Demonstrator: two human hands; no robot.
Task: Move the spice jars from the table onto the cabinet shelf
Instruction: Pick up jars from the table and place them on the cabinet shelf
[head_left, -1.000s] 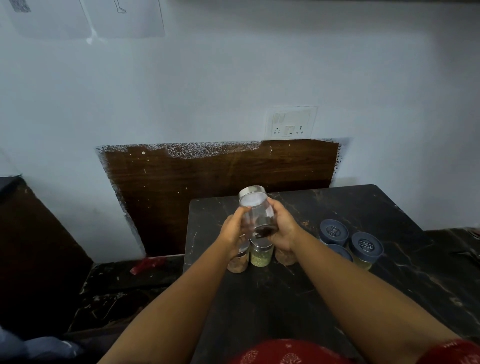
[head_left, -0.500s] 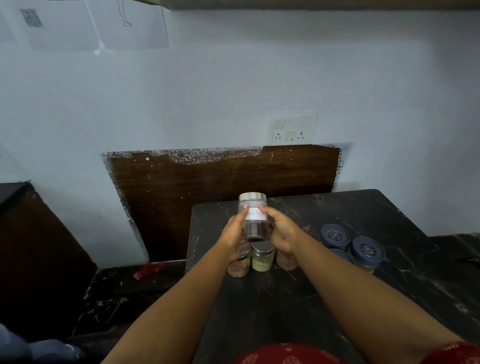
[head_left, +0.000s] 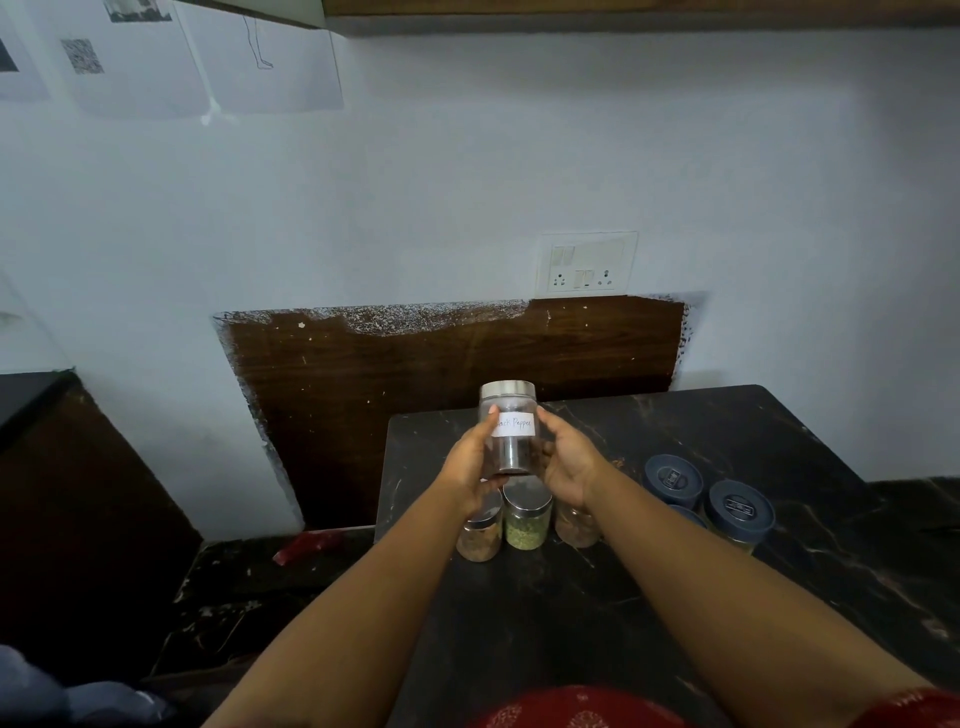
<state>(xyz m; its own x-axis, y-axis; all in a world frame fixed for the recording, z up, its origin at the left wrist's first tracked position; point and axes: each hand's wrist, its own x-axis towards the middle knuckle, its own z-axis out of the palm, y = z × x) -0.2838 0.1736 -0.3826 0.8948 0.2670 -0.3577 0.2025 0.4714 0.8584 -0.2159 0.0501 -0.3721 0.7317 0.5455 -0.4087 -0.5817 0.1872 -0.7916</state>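
**Pepper jar being held clear of the tabletop in both hands**

Pepper jar (head_left: 508, 429) is being held upright above the tabletop (head_left: 769, 519), over the jars waiting below. It is being gripped from both sides: the left hand (head_left: 470, 462) is curled round its left wall with the thumb lying across the edge of the white label, and the right hand (head_left: 566, 460) is wrapped round its right wall. The metal lid (head_left: 507, 388) is being left free above the fingers.

Directly beneath, three more jars are standing close together in a row: a brown-spice jar (head_left: 480, 530), a green-spice jar (head_left: 526, 519) and a third jar (head_left: 575, 525), the last partly hidden by the right wrist. Three blue-lidded tubs (head_left: 717, 501) are sitting to the right, apart from the row. A wooden edge (head_left: 623, 13) is showing at the top of the view, perhaps the cabinet; no shelf can be made out.

The jar is judged to be light, being only about a third filled with dark contents, but rigid, smooth and probably breakable if it is glass. Slipping is being treated as the main risk. The body below the lid is considered the safest place to be gripped, since a lid may come loose under load. An upright carry is advised.
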